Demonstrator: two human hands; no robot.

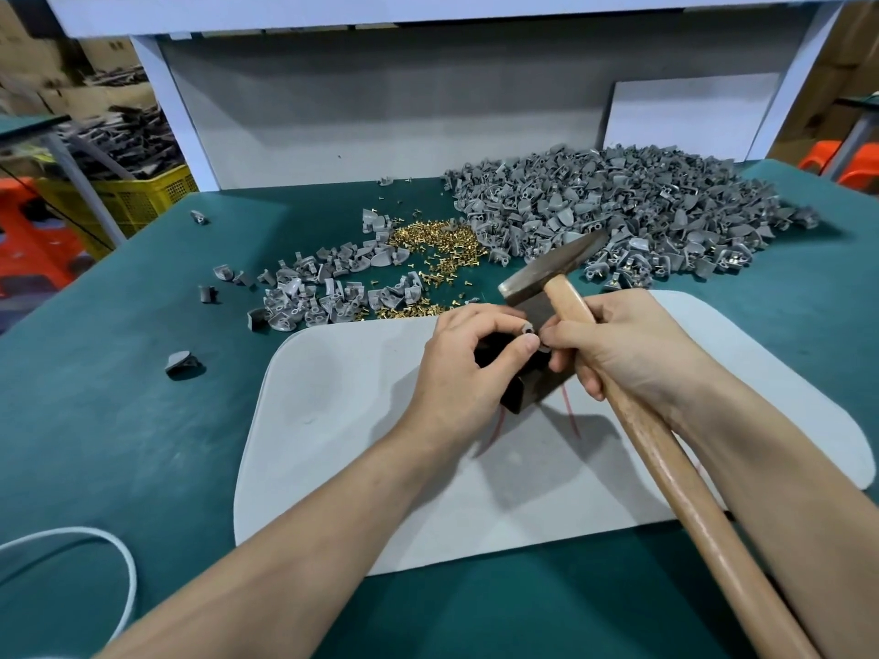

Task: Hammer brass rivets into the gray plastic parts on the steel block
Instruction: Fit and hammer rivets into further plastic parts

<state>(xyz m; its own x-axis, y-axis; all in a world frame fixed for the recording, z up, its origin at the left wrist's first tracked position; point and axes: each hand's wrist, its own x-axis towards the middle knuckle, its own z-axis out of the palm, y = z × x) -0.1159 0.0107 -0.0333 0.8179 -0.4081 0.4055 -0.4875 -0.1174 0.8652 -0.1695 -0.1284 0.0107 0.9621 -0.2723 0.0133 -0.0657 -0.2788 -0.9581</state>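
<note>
On the steel block (529,397) near the middle of the pale mat (356,444), the left hand (456,368) pinches a small gray plastic part (528,331), probably light, stiff and best held by its edges, while the right hand (623,344) grips the head-heavy hammer (666,444) just below its head.

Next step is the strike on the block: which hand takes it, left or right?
Right. The right hand grips the hammer by its wooden handle, with the head close above the steel block. The left hand pinches the gray part on the block, so it is probably best left steadying it.
</note>
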